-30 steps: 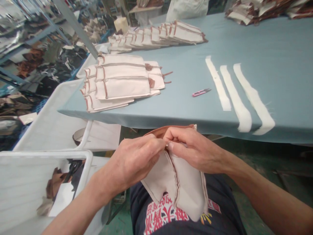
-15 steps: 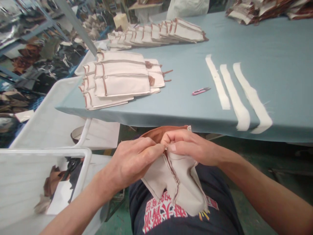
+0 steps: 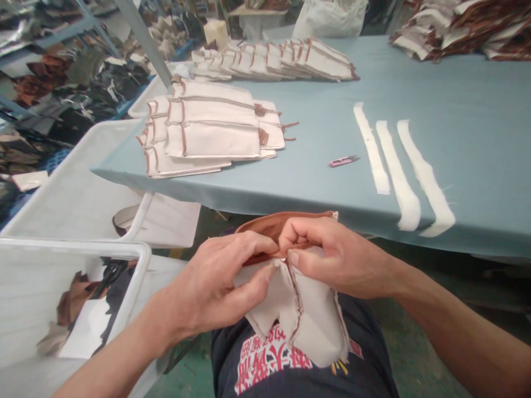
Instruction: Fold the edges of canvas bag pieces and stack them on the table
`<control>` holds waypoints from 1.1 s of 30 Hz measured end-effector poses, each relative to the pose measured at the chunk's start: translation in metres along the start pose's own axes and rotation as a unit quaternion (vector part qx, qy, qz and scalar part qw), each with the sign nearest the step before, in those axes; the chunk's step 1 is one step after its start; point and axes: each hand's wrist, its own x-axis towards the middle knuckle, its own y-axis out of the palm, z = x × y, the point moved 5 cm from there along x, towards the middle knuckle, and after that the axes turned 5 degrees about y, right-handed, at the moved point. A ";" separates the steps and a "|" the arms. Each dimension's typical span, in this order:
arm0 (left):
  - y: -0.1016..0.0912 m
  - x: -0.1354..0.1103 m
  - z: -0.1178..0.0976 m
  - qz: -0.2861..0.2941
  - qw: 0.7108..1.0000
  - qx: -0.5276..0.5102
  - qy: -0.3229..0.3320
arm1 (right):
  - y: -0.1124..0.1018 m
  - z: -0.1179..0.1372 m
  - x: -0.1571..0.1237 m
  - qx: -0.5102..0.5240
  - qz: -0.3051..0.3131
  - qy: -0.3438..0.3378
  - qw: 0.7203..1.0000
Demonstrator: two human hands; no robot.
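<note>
Both hands are at the top edge of a cream sewn pouch (image 3: 317, 326) with brown inside, hanging over my lap. My right hand (image 3: 332, 254) pinches the edge beside the central seam, thumb in front and fingers bent behind. Across the seam, my left hand (image 3: 224, 276) holds the same edge, its thumb on the cream front and its index finger on the brown rim. A raw brown seam runs down the pouch's middle. The far brown rim curves up behind my fingers. Whatever lies between the fingertips at the seam is too small to make out.
On the blue-covered table (image 3: 319, 121) lie stacked cream pouches (image 3: 219, 138), a further row of them (image 3: 269, 61), pink thread snips (image 3: 343, 161) and three white strips (image 3: 398, 177). A brown-and-cream pile (image 3: 464, 30) sits far right. White bins (image 3: 141, 265) with scraps stand left.
My left thumb has moved down and away from its index finger, showing more of the brown edge. My right hand stays pinched at the seam. The view has shifted slightly.
</note>
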 end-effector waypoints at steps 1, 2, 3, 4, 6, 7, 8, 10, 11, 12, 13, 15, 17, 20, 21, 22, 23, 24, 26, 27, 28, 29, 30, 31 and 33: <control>-0.002 0.002 -0.001 0.019 1.000 -0.014 -0.013 | -0.002 0.005 -0.003 -0.029 -0.022 -0.025 0.999; -0.003 0.004 -0.002 0.039 0.999 -0.022 -0.019 | -0.004 0.009 -0.005 -0.054 -0.039 -0.050 0.997; -0.003 0.006 -0.002 0.057 0.998 -0.023 -0.015 | -0.005 0.012 -0.008 -0.073 -0.053 -0.073 0.993; -0.003 0.008 -0.001 0.070 0.997 -0.014 -0.003 | -0.006 0.013 -0.010 -0.087 -0.063 -0.091 0.990; -0.001 0.008 0.002 0.077 0.996 0.028 0.040 | -0.006 0.013 -0.013 -0.092 -0.073 -0.114 0.987; 0.002 0.008 0.005 0.076 0.994 0.053 0.063 | -0.007 0.010 -0.014 -0.082 -0.072 -0.111 0.988; 0.004 0.007 0.008 0.073 0.991 0.077 0.081 | -0.007 0.007 -0.015 -0.068 -0.072 -0.099 0.990; 0.009 0.006 0.014 0.060 0.988 0.107 0.097 | -0.006 -0.001 -0.014 -0.037 -0.066 -0.060 0.995; 0.010 0.007 0.016 0.054 0.988 0.110 0.097 | -0.006 -0.005 -0.014 -0.025 -0.066 -0.043 0.997; 0.011 0.008 0.017 0.050 0.989 0.104 0.093 | -0.006 -0.008 -0.013 -0.016 -0.067 -0.032 0.997; 0.011 0.010 0.018 0.049 0.991 0.093 0.084 | -0.006 -0.010 -0.013 -0.010 -0.070 -0.027 0.997; 0.011 0.016 0.017 0.067 0.994 0.058 0.061 | -0.008 -0.012 -0.012 -0.009 -0.077 -0.036 0.996; 0.013 0.021 0.013 0.097 0.994 0.020 0.044 | -0.011 -0.013 -0.012 -0.024 -0.085 -0.054 0.995; 0.015 0.028 0.008 0.118 0.992 -0.016 0.037 | -0.014 -0.014 -0.013 -0.053 -0.090 -0.072 0.992; 0.016 0.029 0.008 0.116 0.992 -0.024 0.033 | -0.015 -0.015 -0.014 -0.061 -0.092 -0.076 0.991; 0.017 0.031 0.008 0.111 0.993 -0.032 0.028 | -0.016 -0.016 -0.016 -0.070 -0.096 -0.080 0.990; 0.017 0.032 0.008 0.105 0.993 -0.040 0.022 | -0.017 -0.016 -0.017 -0.080 -0.100 -0.086 0.988; 0.018 0.033 0.009 0.098 0.994 -0.050 0.015 | -0.017 -0.017 -0.019 -0.090 -0.105 -0.093 0.986; 0.019 0.034 0.010 0.087 0.994 -0.068 0.002 | -0.018 -0.015 -0.022 -0.107 -0.115 -0.114 0.981; 0.019 0.035 0.010 0.081 0.994 -0.075 -0.003 | -0.018 -0.014 -0.024 -0.113 -0.119 -0.126 0.978; 0.019 0.036 0.009 0.078 0.994 -0.081 -0.010 | -0.018 -0.013 -0.026 -0.118 -0.122 -0.140 0.975; 0.019 0.037 0.009 0.076 0.993 -0.085 -0.016 | -0.018 -0.011 -0.028 -0.127 -0.126 -0.152 0.972; 0.019 0.038 0.008 0.072 0.993 -0.086 -0.022 | -0.018 -0.009 -0.029 -0.139 -0.133 -0.163 0.968; 0.019 0.039 0.007 0.067 0.994 -0.085 -0.029 | -0.018 -0.008 -0.031 -0.155 -0.141 -0.173 0.962; 0.020 0.040 0.006 0.056 0.995 -0.075 -0.041 | -0.018 -0.006 -0.033 -0.186 -0.159 -0.185 0.952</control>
